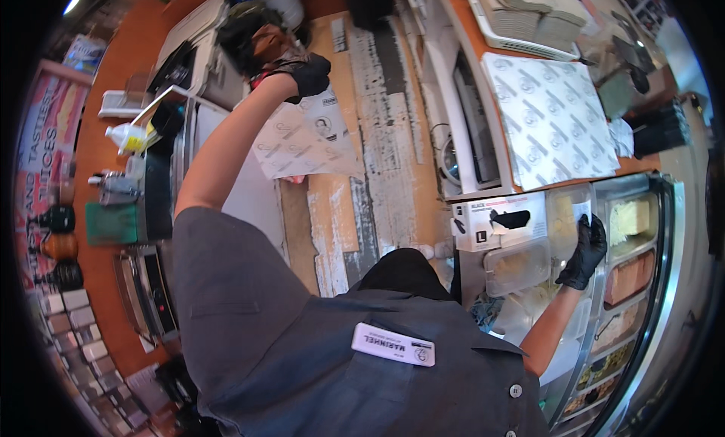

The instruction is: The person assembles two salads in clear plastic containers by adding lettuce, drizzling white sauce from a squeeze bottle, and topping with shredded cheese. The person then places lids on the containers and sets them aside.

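Observation:
My left hand (pixel 310 76), in a black glove, stretches far forward to the left. Its fingers are curled at the upper edge of a white printed paper sheet (pixel 306 139), which hangs below it over the floor. To the right, my black-gloved right hand (pixel 583 254) reaches among clear plastic containers at the food counter. Its fingertips come together at a small whitish piece or lid edge that I cannot make out. Beside that hand are a glove box (pixel 472 237), a clear lidded container (pixel 517 267) and a tray with a pale yellow block (pixel 630 218).
Several food trays line the right counter, one with a pink block (pixel 630 278). Printed paper sheets (pixel 551 120) lie flat ahead of it, near a white basket (pixel 521 43) of brown paper goods. On the left counter are a green container (pixel 112 223) and a squeeze bottle (pixel 127 138).

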Motion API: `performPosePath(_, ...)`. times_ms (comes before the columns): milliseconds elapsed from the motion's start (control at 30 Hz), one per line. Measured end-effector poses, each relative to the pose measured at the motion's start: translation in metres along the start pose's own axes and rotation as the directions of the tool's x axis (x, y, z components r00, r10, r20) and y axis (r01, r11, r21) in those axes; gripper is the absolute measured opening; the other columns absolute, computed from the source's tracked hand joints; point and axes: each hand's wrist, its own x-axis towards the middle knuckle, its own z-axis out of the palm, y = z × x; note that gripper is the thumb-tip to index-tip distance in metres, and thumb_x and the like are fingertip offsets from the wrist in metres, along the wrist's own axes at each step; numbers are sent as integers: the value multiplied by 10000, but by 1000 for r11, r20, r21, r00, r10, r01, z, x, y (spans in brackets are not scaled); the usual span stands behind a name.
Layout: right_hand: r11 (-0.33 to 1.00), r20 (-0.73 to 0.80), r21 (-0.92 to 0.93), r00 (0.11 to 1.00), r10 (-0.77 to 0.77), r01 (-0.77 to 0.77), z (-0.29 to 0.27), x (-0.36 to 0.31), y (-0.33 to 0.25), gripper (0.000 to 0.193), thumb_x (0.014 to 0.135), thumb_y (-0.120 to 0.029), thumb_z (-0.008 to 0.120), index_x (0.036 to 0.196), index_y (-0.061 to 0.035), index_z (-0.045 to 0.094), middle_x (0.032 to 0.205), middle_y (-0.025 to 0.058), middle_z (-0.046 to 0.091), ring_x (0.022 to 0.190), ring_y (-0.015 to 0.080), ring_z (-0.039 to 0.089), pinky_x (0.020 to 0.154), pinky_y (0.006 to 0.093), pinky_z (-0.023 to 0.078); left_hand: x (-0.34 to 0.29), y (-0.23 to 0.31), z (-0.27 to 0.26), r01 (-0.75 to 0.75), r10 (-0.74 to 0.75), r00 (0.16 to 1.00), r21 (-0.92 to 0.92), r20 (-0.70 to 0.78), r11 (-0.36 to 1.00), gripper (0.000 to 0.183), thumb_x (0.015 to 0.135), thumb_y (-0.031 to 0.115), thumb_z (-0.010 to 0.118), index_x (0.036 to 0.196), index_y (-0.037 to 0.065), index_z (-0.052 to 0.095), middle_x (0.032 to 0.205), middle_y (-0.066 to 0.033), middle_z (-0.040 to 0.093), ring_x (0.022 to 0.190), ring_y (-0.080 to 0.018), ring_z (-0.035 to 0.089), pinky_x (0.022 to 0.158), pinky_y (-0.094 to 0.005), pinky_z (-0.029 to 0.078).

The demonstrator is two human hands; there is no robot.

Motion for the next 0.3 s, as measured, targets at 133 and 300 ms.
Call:
performPosePath(133,986,92,-116,990,-111,121,-8,-8,-17,196,815,5,622,1011,10,627,949,41,634,866,110,561,808,253,446,-4,50,-77,-501,531,781,178,-329,847,177,830,53,493,981,26,583,894,-131,578,852,-272,566,793,-358,461)
performPosePath(300,992,-32,72,994,-104,106,-13,-24,-42,204,809,24,628,1012,1,624,950,29,637,881,96,565,815,250,451,-12,54,-195,-806,325,506,-304,-799,508,302,927,153,450,1199,55,538,1115,-16,591,986,-147,554,863,-289,440)
